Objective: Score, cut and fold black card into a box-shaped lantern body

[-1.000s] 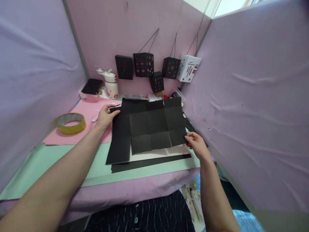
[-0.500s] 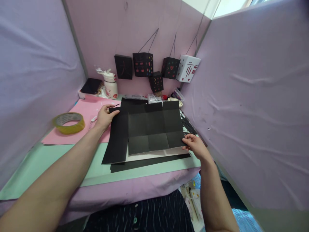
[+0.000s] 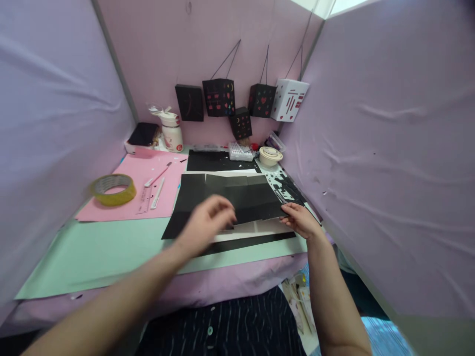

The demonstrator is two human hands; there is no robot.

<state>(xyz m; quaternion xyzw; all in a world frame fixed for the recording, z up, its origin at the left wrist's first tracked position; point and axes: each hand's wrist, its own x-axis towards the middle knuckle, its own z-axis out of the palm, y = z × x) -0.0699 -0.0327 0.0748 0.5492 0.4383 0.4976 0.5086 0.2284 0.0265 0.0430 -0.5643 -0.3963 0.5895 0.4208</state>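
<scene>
A creased black paper sheet lies nearly flat on a stack of white and black sheets on the green mat. My right hand pinches the sheet's near right corner. My left hand is blurred over the sheet's near edge, fingers curled; whether it grips the paper is unclear. A second black sheet lies flat behind it.
A yellow tape roll and pink paper with a craft knife lie at the left. A white bottle, marker box and small tape roll stand at the back. Paper lanterns hang on the wall. Black scraps lie at right.
The black sheet has been lowered from tilted-up to nearly flat. My left hand let go of its far left corner and moved to the near edge. The right hand kept its corner.
</scene>
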